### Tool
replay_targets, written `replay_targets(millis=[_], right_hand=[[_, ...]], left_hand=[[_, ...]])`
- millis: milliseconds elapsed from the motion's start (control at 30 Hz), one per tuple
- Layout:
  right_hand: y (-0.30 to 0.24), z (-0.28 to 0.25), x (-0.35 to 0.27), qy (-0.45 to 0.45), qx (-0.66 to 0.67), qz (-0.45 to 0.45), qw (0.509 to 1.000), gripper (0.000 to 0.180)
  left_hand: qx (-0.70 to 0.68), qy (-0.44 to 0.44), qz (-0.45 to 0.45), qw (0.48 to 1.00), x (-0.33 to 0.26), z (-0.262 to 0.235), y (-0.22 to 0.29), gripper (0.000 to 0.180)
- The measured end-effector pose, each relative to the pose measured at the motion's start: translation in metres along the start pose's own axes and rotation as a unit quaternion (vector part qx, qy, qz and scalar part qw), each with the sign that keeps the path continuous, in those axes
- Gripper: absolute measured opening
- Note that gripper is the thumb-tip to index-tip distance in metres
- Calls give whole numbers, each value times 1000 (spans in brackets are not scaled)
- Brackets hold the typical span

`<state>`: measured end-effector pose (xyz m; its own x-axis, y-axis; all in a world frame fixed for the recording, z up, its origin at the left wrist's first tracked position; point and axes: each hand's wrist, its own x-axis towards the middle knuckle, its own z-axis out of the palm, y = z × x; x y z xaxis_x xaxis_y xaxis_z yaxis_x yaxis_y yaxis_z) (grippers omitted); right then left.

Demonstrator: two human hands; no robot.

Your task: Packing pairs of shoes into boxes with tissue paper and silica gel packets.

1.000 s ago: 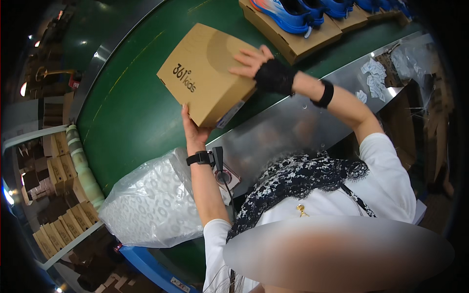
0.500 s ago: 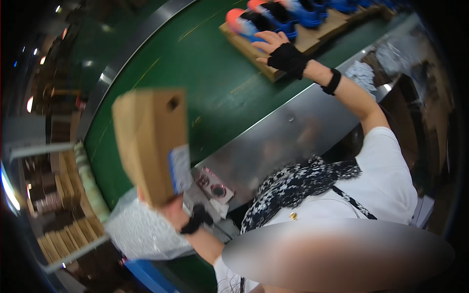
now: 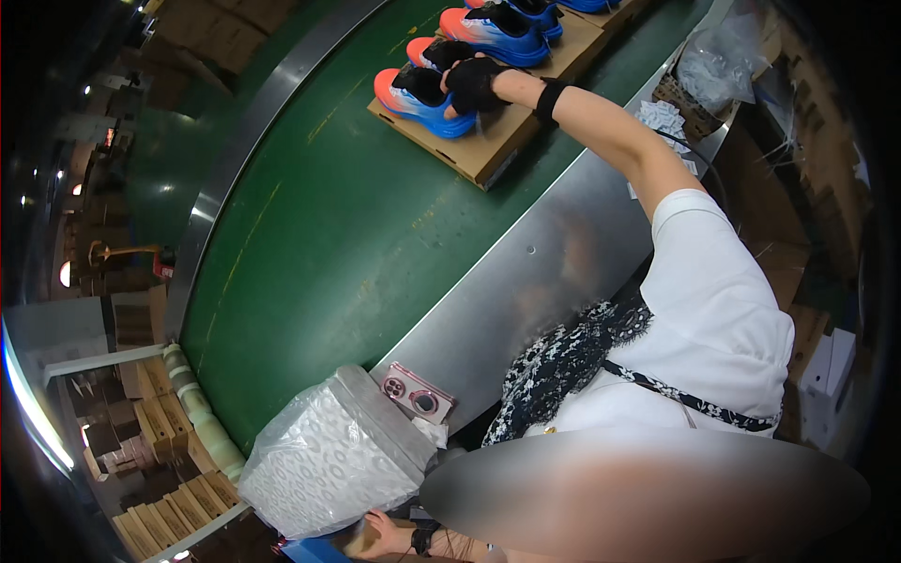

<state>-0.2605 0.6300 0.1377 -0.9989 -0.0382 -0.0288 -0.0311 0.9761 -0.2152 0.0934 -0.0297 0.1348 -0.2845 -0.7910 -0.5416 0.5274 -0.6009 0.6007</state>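
My right hand [image 3: 474, 86], in a black fingerless glove, reaches far forward with its fingers closed at the collar and heel of the nearest running shoe [image 3: 419, 101]. This shoe is orange at the toe and blue at the heel, and it rests on a flat brown cardboard box [image 3: 441, 158]. A second shoe [image 3: 441, 53] lies right behind it, partly covered by the hand. Down at the lower edge, my left hand [image 3: 383, 537] has its fingers spread against brown cardboard [image 3: 355, 542], mostly cut off or hidden. It is beside a blue bin edge [image 3: 314, 552].
A clear plastic bag of grey patterned packing [image 3: 338, 441] sits at the near left, beside a pink phone-like device [image 3: 418, 392]. Further shoes [image 3: 497, 33] stand behind on boxes. A metal ledge [image 3: 497, 272] borders the green belt [image 3: 310, 291]. Stacked boxes [image 3: 178, 511] fill a left shelf.
My left hand has swung the upright cardboard box down to the lower edge, where it is mostly out of sight. The right hand has gone from hovering by the shoes to gripping the nearest one.
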Motion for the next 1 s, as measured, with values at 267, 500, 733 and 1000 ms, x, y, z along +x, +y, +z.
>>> replay_targets(millis=[267,500,733,1000], right_hand=[[-96,-40,-42,-75,28,-144,986,54],[-148,-28,-96,-138,107,-332,927,43],[-171,-24,-127,-141,18,-438,888,41],[-173,38,-147,-131,-18,-529,838,35]], left_hand=[[433,-311,181,826,-78,82,-106,28],[496,-676,201,506,-196,176,-273,31],[562,-724,173,362,-193,175,-312,44],[584,-685,10,435,-149,144,-319,38]])
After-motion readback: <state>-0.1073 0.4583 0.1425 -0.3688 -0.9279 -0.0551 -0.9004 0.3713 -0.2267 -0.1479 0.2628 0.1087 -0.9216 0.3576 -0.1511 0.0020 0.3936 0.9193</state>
